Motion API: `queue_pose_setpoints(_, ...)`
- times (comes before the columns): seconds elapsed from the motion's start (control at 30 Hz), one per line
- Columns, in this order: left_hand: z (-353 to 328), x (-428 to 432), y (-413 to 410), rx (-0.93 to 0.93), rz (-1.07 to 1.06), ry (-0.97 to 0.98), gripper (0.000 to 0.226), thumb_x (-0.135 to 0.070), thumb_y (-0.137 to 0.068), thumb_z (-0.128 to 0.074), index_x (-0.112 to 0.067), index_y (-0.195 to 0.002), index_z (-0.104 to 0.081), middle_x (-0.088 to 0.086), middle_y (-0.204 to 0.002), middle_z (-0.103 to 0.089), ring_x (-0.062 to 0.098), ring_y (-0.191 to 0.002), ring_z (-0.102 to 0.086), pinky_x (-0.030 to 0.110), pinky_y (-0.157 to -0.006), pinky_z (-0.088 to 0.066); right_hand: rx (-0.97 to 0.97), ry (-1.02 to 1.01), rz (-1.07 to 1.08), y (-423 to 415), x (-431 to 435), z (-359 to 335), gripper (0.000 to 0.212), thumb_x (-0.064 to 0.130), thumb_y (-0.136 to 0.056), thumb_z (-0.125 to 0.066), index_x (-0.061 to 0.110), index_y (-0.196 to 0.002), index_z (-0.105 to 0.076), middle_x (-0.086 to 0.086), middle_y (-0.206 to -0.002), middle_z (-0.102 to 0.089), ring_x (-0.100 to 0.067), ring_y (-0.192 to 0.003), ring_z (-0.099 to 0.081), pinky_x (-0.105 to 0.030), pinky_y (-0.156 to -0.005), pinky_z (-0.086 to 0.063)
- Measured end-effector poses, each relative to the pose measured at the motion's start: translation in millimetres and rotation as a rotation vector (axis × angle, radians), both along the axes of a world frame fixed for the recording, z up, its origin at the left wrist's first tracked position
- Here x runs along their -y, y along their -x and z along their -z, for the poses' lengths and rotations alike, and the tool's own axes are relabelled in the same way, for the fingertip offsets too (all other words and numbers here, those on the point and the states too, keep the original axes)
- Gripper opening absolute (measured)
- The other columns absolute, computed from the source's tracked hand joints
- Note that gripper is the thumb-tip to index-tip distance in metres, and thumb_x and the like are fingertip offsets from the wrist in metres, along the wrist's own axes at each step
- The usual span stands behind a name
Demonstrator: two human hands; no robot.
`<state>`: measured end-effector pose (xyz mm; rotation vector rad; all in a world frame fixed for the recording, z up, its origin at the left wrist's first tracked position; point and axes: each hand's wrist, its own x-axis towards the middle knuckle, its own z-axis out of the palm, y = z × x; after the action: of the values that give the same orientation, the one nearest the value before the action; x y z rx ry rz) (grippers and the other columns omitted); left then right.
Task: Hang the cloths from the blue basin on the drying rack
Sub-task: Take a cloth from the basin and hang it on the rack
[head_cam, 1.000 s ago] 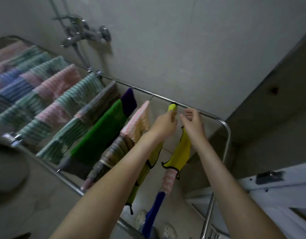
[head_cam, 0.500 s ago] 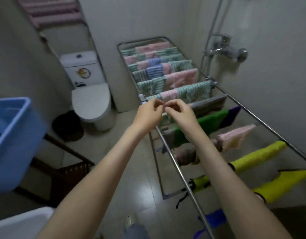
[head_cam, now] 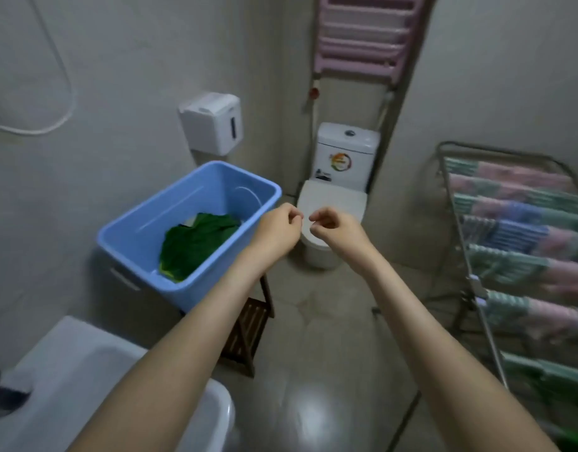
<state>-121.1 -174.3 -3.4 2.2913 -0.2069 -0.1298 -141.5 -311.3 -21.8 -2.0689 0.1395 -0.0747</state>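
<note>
— Two hands, holding what?
— Nothing: left hand (head_cam: pixel 278 230) and right hand (head_cam: pixel 339 230) hover at frame centre, fingers curled in.
— The cloths?
— A green cloth (head_cam: pixel 196 244) lies in the blue basin (head_cam: pixel 141 220), centre left; striped towels (head_cam: pixel 525 233) hang on the drying rack (head_cam: pixel 489 331), right edge.

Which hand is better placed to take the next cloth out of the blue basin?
Left. The left hand is beside the rim of the blue basin, close to the green cloth inside; the right hand is farther away, in front of the toilet. Both hold nothing.
</note>
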Motion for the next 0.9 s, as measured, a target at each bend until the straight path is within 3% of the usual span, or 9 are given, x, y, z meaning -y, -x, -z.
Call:
queue_pose_setpoints(0.1, 7.2, -55.7, -24.3, -0.013, -0.158, -0.004, 0.020, -0.018, -0.095, -0.046, -0.012, -0.104, -0.062, 0.007, -0.102, -0.068, 0.023, -0.099, -0.060, 0.031, -0.083, -0.045, -0.030, 0.061, -0.130, -54.5, -41.3, 4.2, 0.014, 0.009, -0.084, -0.060, 0.017, -0.096, -0.061, 0.002, -0.085, -0.061, -0.009, -0.076, -0.055, -0.008, -0.057, -0.040)
queue_pose_setpoints(0.27, 36.8, -135.5, -56.9, -0.073, -0.429, 0.023, 0.009, -0.020, -0.094, -0.048, -0.021, -0.092, -0.057, 0.007, -0.102, -0.068, 0.024, -0.095, -0.063, 0.036, -0.088, -0.049, -0.052, 0.200, -0.402, -142.8, -111.9, 22.2, 0.025, 0.012, -0.085, -0.061, 0.011, -0.109, -0.060, 0.001, -0.097, -0.059, -0.013, -0.090, -0.054, -0.022, -0.076, -0.039)
queue_pose_setpoints(0.4, 65.8, -179.7, -89.9, -0.150, -0.621, 0.014, 0.017, -0.018, -0.094, -0.049, -0.015, -0.104, -0.063, 0.011, -0.107, -0.069, 0.027, -0.101, -0.065, 0.037, -0.093, -0.048, -0.089, 0.300, -0.628, -209.2, -156.8, 49.7, 0.030, 0.010, -0.086, -0.059, 0.008, -0.117, -0.059, -0.005, -0.104, -0.062, -0.016, -0.087, -0.054, -0.023, -0.072, -0.041)
queue_pose_setpoints(0.6, 98.0, -201.9, -137.5, -0.290, -0.860, 0.137, 0.010, -0.015, -0.093, -0.053, -0.016, -0.099, -0.062, 0.014, -0.107, -0.067, 0.027, -0.092, -0.065, 0.037, -0.086, -0.051, -0.144, 0.553, -1.026, -298.0, -203.8, 102.3, 0.035, 0.004, -0.084, -0.057, 0.009, -0.118, -0.058, -0.011, -0.123, -0.060, -0.027, -0.115, -0.053, -0.026, -0.086, -0.038)
queue_pose_setpoints(0.73, 104.0, -200.1, -151.8, -0.376, -0.865, 0.160, 0.018, -0.015, -0.096, -0.051, -0.012, -0.110, -0.061, 0.009, -0.104, -0.061, 0.021, -0.087, -0.056, 0.030, -0.072, -0.047, -0.150, 0.698, -1.234, -323.5, -227.3, 126.6, 0.037, 0.008, -0.081, -0.066, 0.007, -0.117, -0.056, -0.012, -0.124, -0.056, -0.027, -0.114, -0.052, -0.023, -0.082, -0.035)
queue_pose_setpoints(0.9, 107.2, -193.7, -164.4, -0.405, -0.858, 0.092, 0.022, -0.012, -0.094, -0.054, -0.011, -0.114, -0.063, 0.013, -0.113, -0.064, 0.029, -0.101, -0.060, 0.035, -0.087, -0.047, -0.019, 0.826, -1.380, -336.6, -234.0, 150.9, 0.042, 0.008, -0.082, -0.060, 0.008, -0.123, -0.051, -0.011, -0.131, -0.046, -0.032, -0.119, -0.048, -0.035, -0.096, -0.041)
